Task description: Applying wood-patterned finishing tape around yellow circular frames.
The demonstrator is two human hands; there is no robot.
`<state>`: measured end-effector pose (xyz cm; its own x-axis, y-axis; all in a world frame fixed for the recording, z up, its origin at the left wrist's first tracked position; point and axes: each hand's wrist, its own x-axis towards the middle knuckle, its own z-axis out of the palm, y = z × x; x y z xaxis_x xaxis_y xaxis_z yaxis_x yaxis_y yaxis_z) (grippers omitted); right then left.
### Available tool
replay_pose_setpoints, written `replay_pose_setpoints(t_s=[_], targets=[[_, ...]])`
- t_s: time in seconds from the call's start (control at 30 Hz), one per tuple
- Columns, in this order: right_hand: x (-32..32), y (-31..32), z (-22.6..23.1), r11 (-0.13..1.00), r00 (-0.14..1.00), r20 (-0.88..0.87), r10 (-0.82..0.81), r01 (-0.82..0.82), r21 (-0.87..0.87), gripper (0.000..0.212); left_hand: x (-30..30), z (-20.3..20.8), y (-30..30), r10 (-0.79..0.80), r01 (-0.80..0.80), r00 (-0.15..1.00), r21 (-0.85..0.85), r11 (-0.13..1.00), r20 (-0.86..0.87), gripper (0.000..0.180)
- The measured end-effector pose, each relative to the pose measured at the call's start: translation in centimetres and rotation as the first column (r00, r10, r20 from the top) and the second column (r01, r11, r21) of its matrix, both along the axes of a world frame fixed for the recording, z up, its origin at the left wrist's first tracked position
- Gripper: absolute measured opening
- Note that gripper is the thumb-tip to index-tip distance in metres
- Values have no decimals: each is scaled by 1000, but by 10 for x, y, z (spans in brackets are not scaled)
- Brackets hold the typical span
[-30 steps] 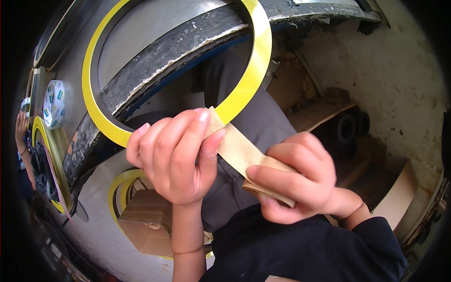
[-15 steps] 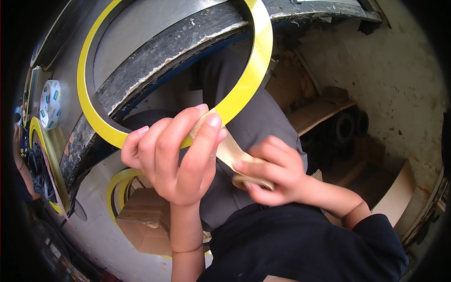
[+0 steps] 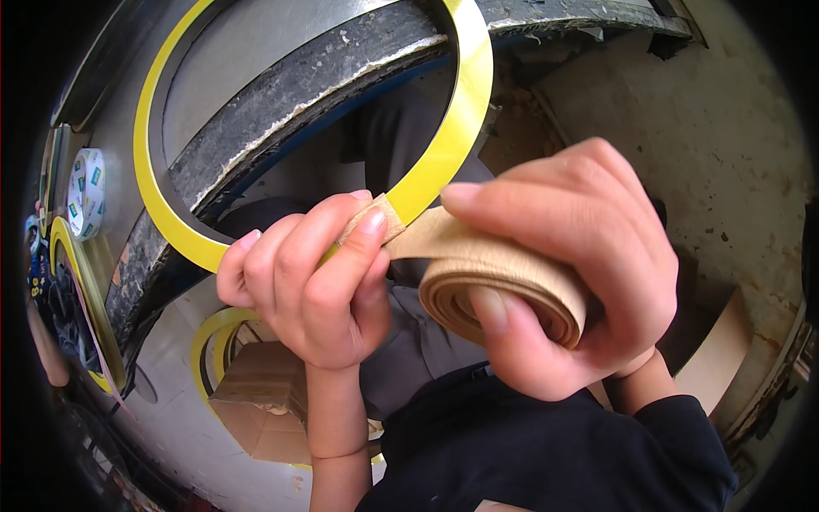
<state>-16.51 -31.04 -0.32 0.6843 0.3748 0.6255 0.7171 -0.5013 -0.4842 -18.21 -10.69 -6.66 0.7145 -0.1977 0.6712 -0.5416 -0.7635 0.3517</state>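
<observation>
My left hand is closed on the lower rim of a large yellow ring with a dark inner side. Under its thumb and fingertips, a band of tan crepe paper tape is wrapped round the rim. From there a short strip runs rightward to the tape roll, whose coiled end faces me. My right hand grips this roll, thumb pressed into its coils and fingers over the top. The roll hangs close to the ring, right of my left hand. Part of the rim is hidden behind my left fingers.
A worn black bench edge curves behind the ring. At left stand a white patterned roll and more yellow rings. Below lie a cardboard box and further yellow rings. Cardboard leans at right, near a stained wall.
My right hand has brought the tape roll upward, and both appear larger now. The strip, which sloped down to the right, now runs nearly level. My left hand and the ring have barely moved.
</observation>
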Motion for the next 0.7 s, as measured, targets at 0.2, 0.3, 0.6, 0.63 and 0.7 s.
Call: replay_pose_setpoints(t_s=[0.2, 0.3, 0.6, 0.63, 0.7], targets=[[14, 4, 21, 986, 993, -109, -35, 17, -167, 31, 4, -9, -7, 37, -34, 995, -33, 999, 93, 23], [12, 7, 29, 975, 997, -71, 1, -17, -221, 32, 5, -8, -3, 50, -48, 993, -17, 999, 106, 26], [-6, 4, 27, 982, 998, -54, -35, 24, -186, 32, 7, -10, 2, 22, -25, 994, 19, 1000, 111, 24], [1, 6, 33, 969, 996, -75, -43, 23, -246, 32, 7, -10, 0, 42, -39, 994, -31, 999, 106, 26], [13, 16, 44, 957, 990, -126, -66, 27, -288, 26, 10, -10, -1, 42, -36, 992, -51, 998, 123, 25]])
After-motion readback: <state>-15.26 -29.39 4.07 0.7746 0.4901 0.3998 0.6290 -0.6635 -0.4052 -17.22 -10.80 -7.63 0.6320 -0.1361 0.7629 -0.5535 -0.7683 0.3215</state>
